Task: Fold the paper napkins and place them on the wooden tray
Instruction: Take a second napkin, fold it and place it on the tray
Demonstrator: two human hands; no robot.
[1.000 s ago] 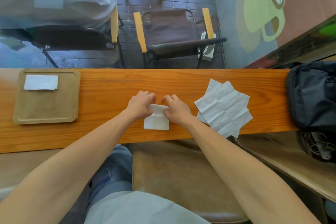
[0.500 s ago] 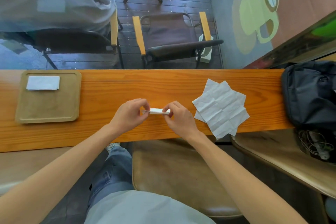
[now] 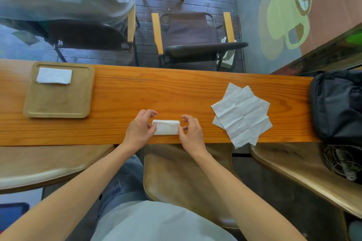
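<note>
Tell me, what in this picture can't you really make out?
All in the head view:
- How many unfolded napkins lie in the stack: the top sheets cover the lower ones.
- The ends of the folded napkin: the left hand and right hand cover them.
- How many sheets the napkin on the wooden tray holds: too small.
- The black bag: cut off by the right edge.

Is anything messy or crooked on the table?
A little. The unfolded napkins on the right lie fanned at crooked angles, one corner poking past the counter's near edge. The folded napkin on the wooden tray looks neat.
</note>
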